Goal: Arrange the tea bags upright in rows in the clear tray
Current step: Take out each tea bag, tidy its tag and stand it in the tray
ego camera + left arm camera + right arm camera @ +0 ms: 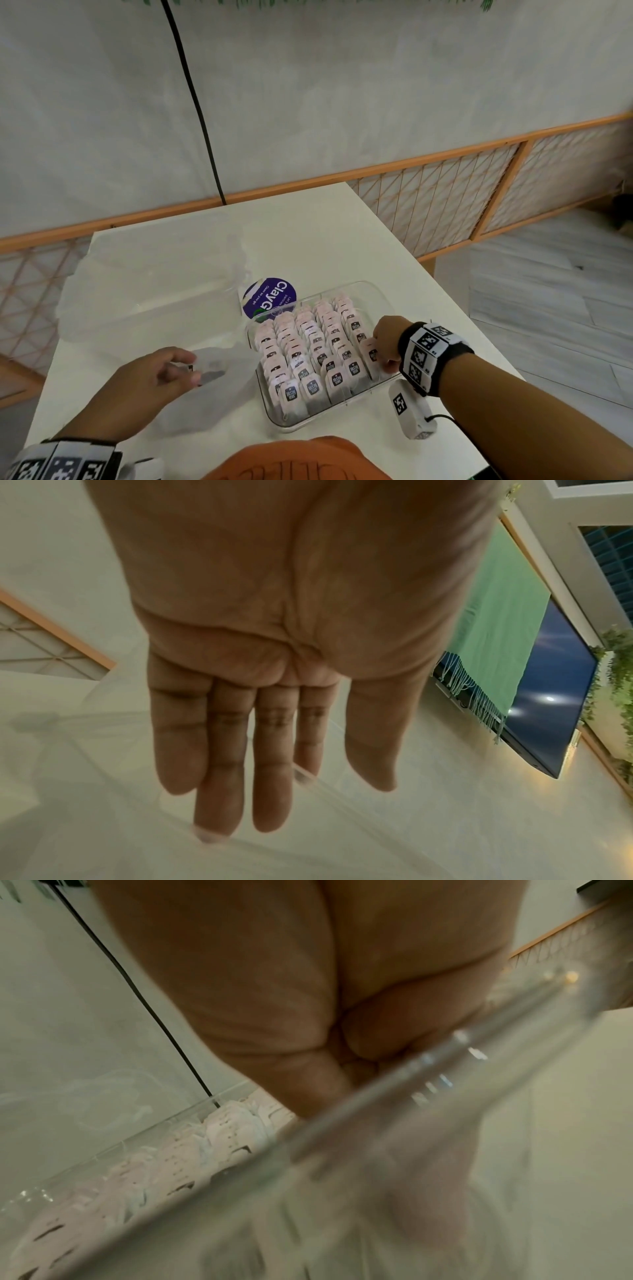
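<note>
Tea bags [310,356] stand upright in about five packed rows filling the clear tray [370,291], which sits near the desk's [308,233] front-right edge; the job looks nearly done. At the tray's right rim, the right hand [387,342] has its grip curled at the last row, contents unclear. Left of the tray, the left hand [150,380] hovers with a wide, empty grip over open desk. Behind the tray lies a purple-labelled clear bag [269,298].
</note>
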Action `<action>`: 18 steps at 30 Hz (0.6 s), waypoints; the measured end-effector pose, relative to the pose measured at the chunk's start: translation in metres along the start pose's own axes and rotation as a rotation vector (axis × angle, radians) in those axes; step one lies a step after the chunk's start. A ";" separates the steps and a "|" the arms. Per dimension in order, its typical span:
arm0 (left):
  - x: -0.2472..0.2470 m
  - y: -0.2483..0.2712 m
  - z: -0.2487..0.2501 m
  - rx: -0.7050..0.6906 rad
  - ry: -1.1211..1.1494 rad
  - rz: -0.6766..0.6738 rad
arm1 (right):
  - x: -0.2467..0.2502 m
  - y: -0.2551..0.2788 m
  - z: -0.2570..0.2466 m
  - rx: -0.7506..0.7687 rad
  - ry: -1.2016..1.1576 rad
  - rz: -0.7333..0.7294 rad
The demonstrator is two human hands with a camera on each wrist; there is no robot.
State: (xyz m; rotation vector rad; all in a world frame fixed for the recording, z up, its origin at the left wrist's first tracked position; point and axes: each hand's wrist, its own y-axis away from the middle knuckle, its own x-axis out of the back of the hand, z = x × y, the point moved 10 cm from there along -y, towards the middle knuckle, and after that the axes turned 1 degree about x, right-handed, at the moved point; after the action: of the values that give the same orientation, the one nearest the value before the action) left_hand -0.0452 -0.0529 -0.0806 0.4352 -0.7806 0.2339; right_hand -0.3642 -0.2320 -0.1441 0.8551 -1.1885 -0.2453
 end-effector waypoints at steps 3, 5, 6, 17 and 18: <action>0.002 -0.001 -0.004 0.008 0.004 0.002 | 0.002 -0.005 0.001 -0.006 -0.063 0.042; 0.003 0.000 -0.006 0.017 0.012 -0.002 | 0.003 -0.004 0.001 -0.022 -0.049 0.043; 0.003 0.000 -0.007 0.020 0.016 -0.005 | 0.003 -0.004 0.001 -0.025 -0.040 0.052; 0.002 0.002 -0.011 0.052 0.005 -0.027 | 0.008 0.001 0.000 0.045 0.062 0.077; 0.002 0.002 -0.011 0.053 0.003 -0.029 | 0.005 0.000 0.001 0.034 0.055 0.066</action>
State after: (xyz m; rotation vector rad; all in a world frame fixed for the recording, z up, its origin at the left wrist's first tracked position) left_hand -0.0376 -0.0460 -0.0856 0.4951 -0.7656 0.2288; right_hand -0.3627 -0.2359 -0.1404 0.8450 -1.1706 -0.1475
